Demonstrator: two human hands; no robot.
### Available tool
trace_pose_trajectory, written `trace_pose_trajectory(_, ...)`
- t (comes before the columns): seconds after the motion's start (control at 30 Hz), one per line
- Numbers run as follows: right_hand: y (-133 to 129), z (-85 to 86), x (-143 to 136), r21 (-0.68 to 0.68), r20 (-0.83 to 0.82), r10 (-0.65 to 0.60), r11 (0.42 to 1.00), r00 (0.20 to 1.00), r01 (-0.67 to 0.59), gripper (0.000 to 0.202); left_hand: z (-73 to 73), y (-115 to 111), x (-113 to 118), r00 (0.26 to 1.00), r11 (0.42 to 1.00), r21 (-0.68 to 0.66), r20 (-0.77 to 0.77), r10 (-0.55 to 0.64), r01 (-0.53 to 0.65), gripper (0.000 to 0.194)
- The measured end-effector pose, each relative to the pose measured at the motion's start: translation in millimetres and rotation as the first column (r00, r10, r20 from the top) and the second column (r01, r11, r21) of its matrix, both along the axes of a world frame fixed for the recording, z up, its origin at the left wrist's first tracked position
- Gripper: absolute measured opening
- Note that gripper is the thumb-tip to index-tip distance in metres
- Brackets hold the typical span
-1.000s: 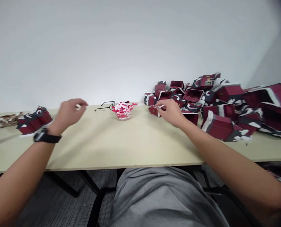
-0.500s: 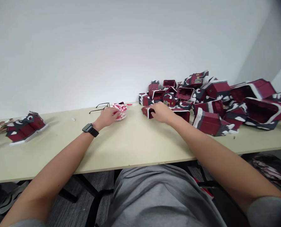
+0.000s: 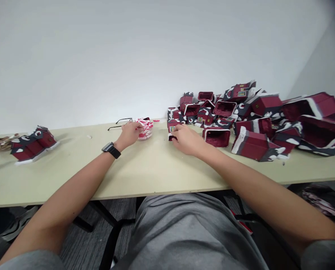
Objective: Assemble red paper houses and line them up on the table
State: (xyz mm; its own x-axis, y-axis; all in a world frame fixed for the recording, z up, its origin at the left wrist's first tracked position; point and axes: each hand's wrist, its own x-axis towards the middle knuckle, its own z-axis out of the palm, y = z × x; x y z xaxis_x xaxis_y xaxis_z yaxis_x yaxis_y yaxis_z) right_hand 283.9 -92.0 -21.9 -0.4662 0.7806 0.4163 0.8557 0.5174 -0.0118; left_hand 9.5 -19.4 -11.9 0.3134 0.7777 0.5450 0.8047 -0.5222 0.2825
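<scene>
The right hand (image 3: 187, 140) grips one house (image 3: 171, 126) — maroon, with a yellow-marked window and white trim — at the left end of the pile (image 3: 250, 144), whose overlapping houses I cannot count surely. The left hand's (image 3: 129, 135) bent fingers are at one clear bowl (image 3: 145, 136) of red-and-white strips (image 3: 147, 123); whether they grip any, I cannot tell.

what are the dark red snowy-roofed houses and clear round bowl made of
The dark red snowy-roofed houses look like matte painted resin or plastic: rigid, hollow shells with white rims. The clear round bowl seems glossy plastic, possibly glass; red-and-white striped pieces show through its side.
</scene>
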Motion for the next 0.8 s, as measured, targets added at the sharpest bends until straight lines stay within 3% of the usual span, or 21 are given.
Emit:
trace_pose_trajectory(0.1,-3,-1.5,-5,-0.052,-0.097,0.102,0.993,0.99,-0.108,0.029,0.4,-1,0,0.999,0.991,0.132,0.052,-0.014,0.007,0.022)
trace_pose_trajectory(0.2,-2,0.8,-5,0.054,-0.245,0.168,0.986,0.955,-0.16,0.028,5.2,-9,7,0.976,0.973,0.23,0.205,-0.078,0.029,0.02)
trace_pose_trajectory(0.3,5,4.9,2,0.215,-0.423,0.144,0.975,0.895,-0.055,0.027,7.5,-21,20,0.898,0.991,0.116,0.425,-0.113,0.07,0.019)
trace_pose_trajectory(0.37,11,5.6,10,0.114,-0.519,0.07,0.993,0.852,-0.012,0.045,3.6,-27,31,0.813,0.974,-0.048,0.56,-0.157,0.22,0.025)
trace_pose_trajectory(0.43,17,4.2,17,-0.11,-0.553,-0.022,0.993,0.833,-0.047,0.069,-5.4,-31,39,0.721,0.889,-0.189,0.664,-0.197,0.417,0.032)
trace_pose_trajectory(0.53,23,0.9,22,-0.292,-0.517,-0.079,0.952,0.852,-0.089,0.067,-23.8,-31,45,0.657,0.75,-0.33,0.731,-0.182,0.574,0.032)
trace_pose_trajectory(0.6,24,-0.2,22,-0.301,-0.489,-0.1,0.952,0.867,-0.059,0.053,-34.1,-28,43,0.711,0.734,-0.396,0.683,-0.165,0.551,0.026)
trace_pose_trajectory(0.7,24,-0.7,22,-0.312,-0.476,-0.109,0.949,0.873,-0.052,0.051,-38.5,-22,36,0.888,0.836,-0.384,0.396,-0.233,0.391,0.021)
trace_pose_trajectory(0.8,27,-2.2,25,-0.309,-0.451,-0.071,0.948,0.89,-0.081,0.059,-30.6,-24,30,0.95,0.909,-0.276,0.09,-0.298,0.311,0.028)
